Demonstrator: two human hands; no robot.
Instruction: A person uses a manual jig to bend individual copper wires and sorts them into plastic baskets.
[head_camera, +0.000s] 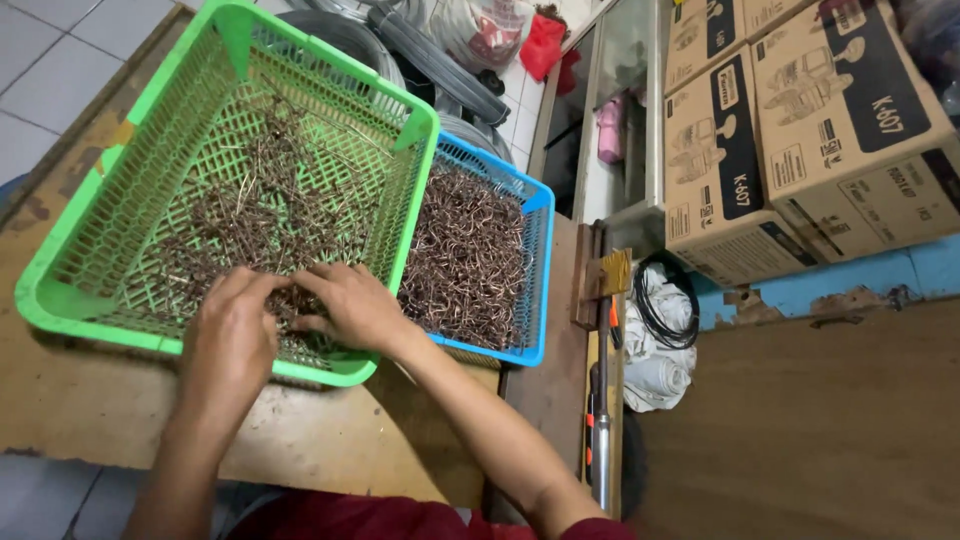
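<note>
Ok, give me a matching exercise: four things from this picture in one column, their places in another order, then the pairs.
1. green basket
2. blue basket
3. cardboard boxes
4. black cable coil

A. stacked at the upper right
B. under both hands, left and right
C. on white cloth beside the table
D. right of the green one, full of brown wire pieces

Pairs: 1-B, 2-D, 3-A, 4-C

1 head-worn camera looks steeply down from above the person, close over the worktop (90, 400), facing forward across the green basket (120, 150) toward stacked cardboard boxes (800, 130) at upper right.
</note>
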